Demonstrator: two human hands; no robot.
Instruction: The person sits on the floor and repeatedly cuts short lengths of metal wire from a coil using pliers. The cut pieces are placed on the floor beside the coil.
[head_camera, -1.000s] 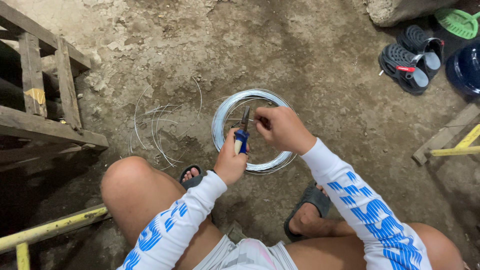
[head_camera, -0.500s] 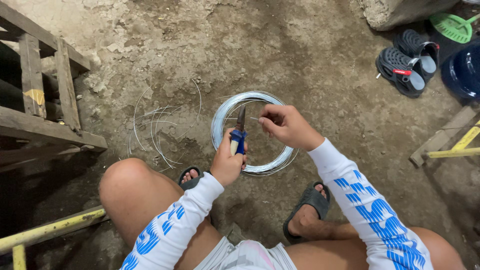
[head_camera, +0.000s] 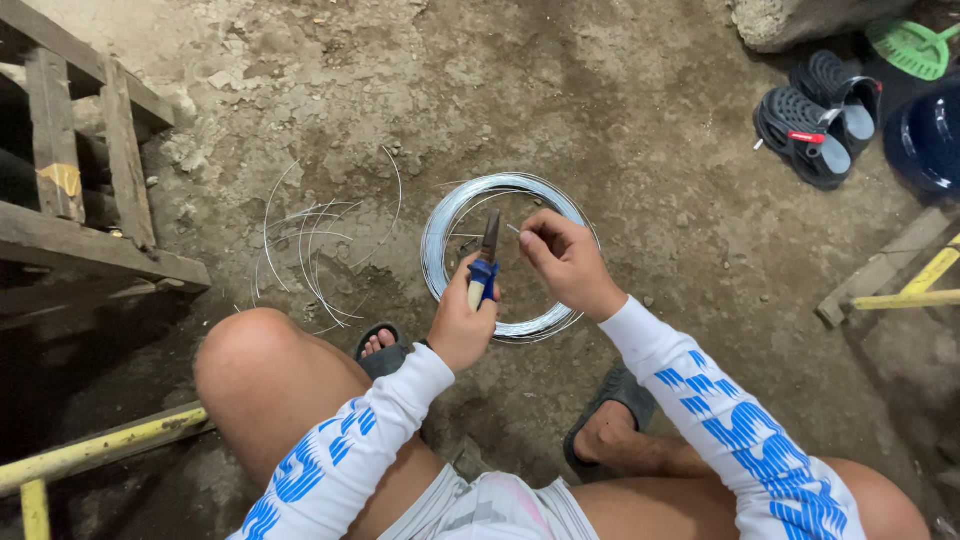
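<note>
Squatting over a rough dirt floor, a person in white sleeves with blue print works above a coil of silvery wire that lies flat on the ground between their feet. The left hand is clenched around the blue handles of a pair of pliers, whose dark nose points away from the body and over the open middle of the coil. The right hand sits just beside the pliers, its thumb and forefinger pinched on a thin wire end that reaches toward the pliers' nose; whether the nose actually bites that strand cannot be told. Both grips hover over the coil's inner ring, with the coil's near edge passing under the right wrist and its far edge beyond the fingertips.

Off to the left of the pliers hand, well apart from the coil, a loose scatter of cut wire pieces curves on the dirt. Farther left stands a weathered wooden frame. Far beyond the right hand, at the upper right, a dark blue basin shows only in part, and its contents cannot be seen. Beside it lie a pair of black clogs and a green plastic scoop. Yellow-painted bars cross the lower left, near the knee.
</note>
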